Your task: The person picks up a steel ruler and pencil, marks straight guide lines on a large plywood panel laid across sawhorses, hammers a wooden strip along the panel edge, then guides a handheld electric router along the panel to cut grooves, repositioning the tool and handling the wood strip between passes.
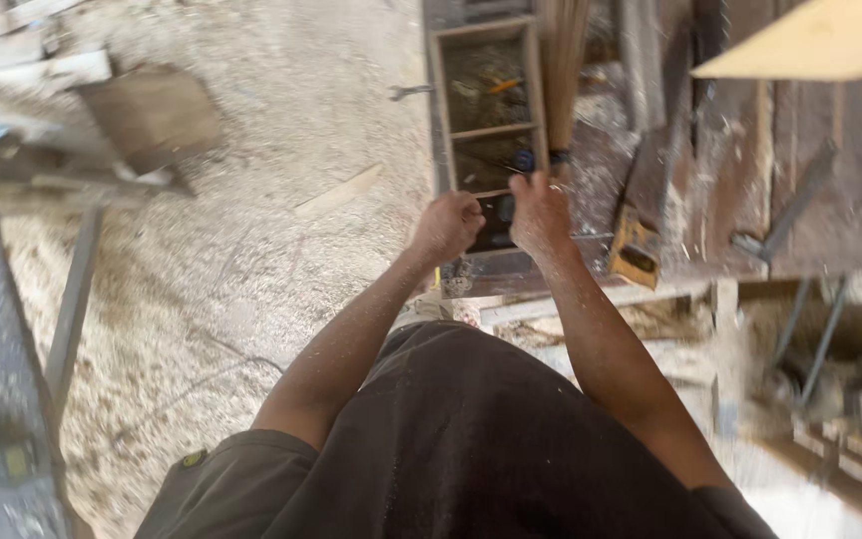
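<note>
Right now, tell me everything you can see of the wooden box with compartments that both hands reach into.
The wooden compartment box is a long, narrow tray of worn brown planks, split by cross dividers into sections. It lies on a dusty workbench, holding small blurred items, one orange, one blue. The left hand and right hand are at its near end; a broom's bristles hang over its right edge.

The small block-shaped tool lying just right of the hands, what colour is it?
The block-shaped tool is yellow with a dark middle, seen in the head view.
</note>
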Motion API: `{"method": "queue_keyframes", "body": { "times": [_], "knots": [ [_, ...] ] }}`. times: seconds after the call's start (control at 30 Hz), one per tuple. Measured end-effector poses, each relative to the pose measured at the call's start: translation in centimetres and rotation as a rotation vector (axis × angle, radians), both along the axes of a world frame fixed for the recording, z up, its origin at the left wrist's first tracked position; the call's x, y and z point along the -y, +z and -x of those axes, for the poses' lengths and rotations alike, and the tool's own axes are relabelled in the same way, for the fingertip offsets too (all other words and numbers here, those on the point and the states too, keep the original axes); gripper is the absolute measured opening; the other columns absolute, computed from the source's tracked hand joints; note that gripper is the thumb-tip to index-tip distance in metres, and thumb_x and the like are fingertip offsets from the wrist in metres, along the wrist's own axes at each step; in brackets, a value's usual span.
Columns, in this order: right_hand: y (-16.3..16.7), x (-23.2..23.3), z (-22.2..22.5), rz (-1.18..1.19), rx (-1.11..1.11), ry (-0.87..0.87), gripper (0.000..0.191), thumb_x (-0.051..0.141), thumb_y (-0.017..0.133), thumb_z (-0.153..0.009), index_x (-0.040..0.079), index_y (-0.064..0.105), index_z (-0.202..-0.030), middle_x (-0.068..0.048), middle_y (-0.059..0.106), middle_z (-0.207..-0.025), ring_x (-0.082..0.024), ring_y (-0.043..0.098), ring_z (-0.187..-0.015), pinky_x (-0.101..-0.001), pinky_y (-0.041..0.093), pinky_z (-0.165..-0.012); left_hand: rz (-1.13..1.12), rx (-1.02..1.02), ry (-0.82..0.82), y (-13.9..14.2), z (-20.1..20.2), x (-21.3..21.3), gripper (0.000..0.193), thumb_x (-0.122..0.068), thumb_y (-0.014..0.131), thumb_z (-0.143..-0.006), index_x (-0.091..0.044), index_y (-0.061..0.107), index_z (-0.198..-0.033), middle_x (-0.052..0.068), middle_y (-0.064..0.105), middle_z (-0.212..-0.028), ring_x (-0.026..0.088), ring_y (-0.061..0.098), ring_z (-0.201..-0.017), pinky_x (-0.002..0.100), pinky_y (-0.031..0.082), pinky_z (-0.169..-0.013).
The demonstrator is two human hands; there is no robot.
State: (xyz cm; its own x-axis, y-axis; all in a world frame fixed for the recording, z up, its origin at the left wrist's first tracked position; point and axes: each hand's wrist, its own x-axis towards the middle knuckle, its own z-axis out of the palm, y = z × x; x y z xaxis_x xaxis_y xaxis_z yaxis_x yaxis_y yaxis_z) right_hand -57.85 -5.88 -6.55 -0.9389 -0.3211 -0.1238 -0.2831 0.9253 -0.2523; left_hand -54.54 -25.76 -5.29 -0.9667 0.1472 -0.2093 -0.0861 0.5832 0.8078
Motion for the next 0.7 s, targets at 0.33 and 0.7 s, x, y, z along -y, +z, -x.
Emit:
{"method": "queue_keyframes", "body": {
  "times": [0.33, 0.7],
  "knots": [
    [1.7, 11.5, -4.1, 0.256, -0.059, 0.315, 0.031, 0.010, 0.074, -0.083, 0.008, 0.066, -0.113, -0.019, 0.060, -0.113, -0.039, 0.062, -0.107, -0.0501, 0.052, -0.094, 0.120, -0.015, 0.350, 2.3, -13.9, 8.5, 0.024, -0.026, 0.074, -0.085, -0.008, 0.073, -0.101, 0.015, 0.073, -0.101, 0.033, 0.069, -0.100, 0.045, 0.055, -0.089],
    [3.6, 30.6, -18.7, 0.141, 0.209, 0.906, 0.034, 0.022, 0.082, -0.085, 0.006, 0.070, -0.113, -0.013, 0.070, -0.106, -0.029, 0.069, -0.096, -0.0443, 0.054, -0.092, 0.110, 0.048, 0.881, 4.5, -34.6, 18.9, 0.029, -0.027, 0.075, -0.083, -0.008, 0.073, -0.105, 0.014, 0.074, -0.105, 0.033, 0.070, -0.105, 0.045, 0.055, -0.091]
  ]
}}
